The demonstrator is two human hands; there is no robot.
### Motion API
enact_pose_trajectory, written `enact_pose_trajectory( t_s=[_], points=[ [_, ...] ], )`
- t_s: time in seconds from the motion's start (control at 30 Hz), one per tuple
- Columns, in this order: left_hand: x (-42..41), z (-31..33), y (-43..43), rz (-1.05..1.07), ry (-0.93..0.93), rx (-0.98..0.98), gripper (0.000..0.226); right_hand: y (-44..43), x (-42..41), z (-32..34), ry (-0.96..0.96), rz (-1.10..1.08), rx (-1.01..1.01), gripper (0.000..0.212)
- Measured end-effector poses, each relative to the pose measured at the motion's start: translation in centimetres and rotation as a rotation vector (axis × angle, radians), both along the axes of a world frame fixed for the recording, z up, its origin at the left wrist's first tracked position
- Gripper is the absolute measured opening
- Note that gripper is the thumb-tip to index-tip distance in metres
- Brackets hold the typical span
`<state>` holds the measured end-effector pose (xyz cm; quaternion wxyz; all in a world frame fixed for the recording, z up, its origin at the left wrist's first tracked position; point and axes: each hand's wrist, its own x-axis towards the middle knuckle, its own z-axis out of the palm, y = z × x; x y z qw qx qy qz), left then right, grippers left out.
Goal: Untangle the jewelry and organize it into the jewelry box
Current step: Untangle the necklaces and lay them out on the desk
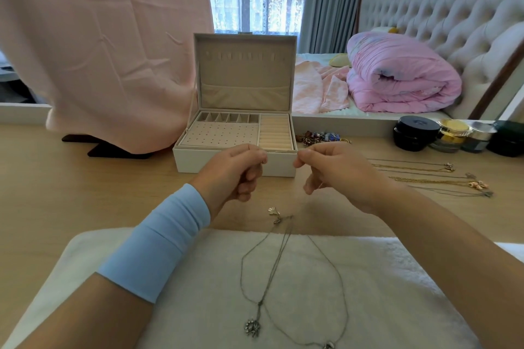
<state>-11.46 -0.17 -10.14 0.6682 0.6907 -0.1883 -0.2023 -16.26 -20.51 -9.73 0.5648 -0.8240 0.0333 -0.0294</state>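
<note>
An open cream jewelry box stands on the wooden table, lid upright, with earring holes, small compartments and ring rolls inside. In front of it my left hand and my right hand are raised, each pinching an end of a thin chain that is barely visible between them. Below them, silver necklaces lie crossed on a white towel, with a flower pendant and another pendant near the bottom edge. A small charm lies on the table.
Several straightened gold and silver necklaces lie in rows at the right. A heap of coloured jewelry sits right of the box. Cosmetic jars stand far right. A pink cloth hangs at left over a dark stand.
</note>
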Motion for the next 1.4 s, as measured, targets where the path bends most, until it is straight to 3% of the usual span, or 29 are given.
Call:
enact_pose_trajectory(
  t_s=[0.1,0.17,0.3,0.43,0.5,0.57,0.83,1.2,1.4],
  points=[
    [-0.4,0.3,0.2,0.008,-0.176,0.072,0.019,0.3,0.0,0.3,-0.017,0.018,0.217,0.028],
    [-0.5,0.3,0.3,0.004,-0.315,0.114,0.013,0.3,0.1,0.5,-0.046,0.009,0.243,0.03],
    [0.0,0.0,1.1,0.022,-0.649,0.345,0.018,0.4,0.0,0.7,-0.162,-0.035,0.096,0.034],
    [0.4,-0.1,1.5,0.092,-0.769,0.462,0.012,0.2,0.0,0.8,-0.298,-0.066,-0.077,0.038],
    [0.6,-0.1,1.5,0.127,-0.779,0.461,0.004,0.2,0.0,0.8,-0.332,-0.08,-0.148,0.04],
    [0.6,-0.1,1.3,0.164,-0.732,0.398,0.014,0.1,-0.1,0.9,-0.351,-0.082,-0.196,0.042],
    [0.3,-0.2,0.0,0.235,-0.307,0.04,0.038,-0.1,0.0,0.7,-0.221,-0.041,-0.198,0.052],
    [1.0,-2.3,-0.7,0.215,-0.447,0.366,0.035,-2.1,0.8,-0.3,-0.071,-0.115,-0.245,0.033],
    [1.4,-2.8,-1.0,0.249,-0.552,0.659,0.027,-3.0,1.1,-1.2,0.027,-0.148,-0.367,0.02]
  ],
)
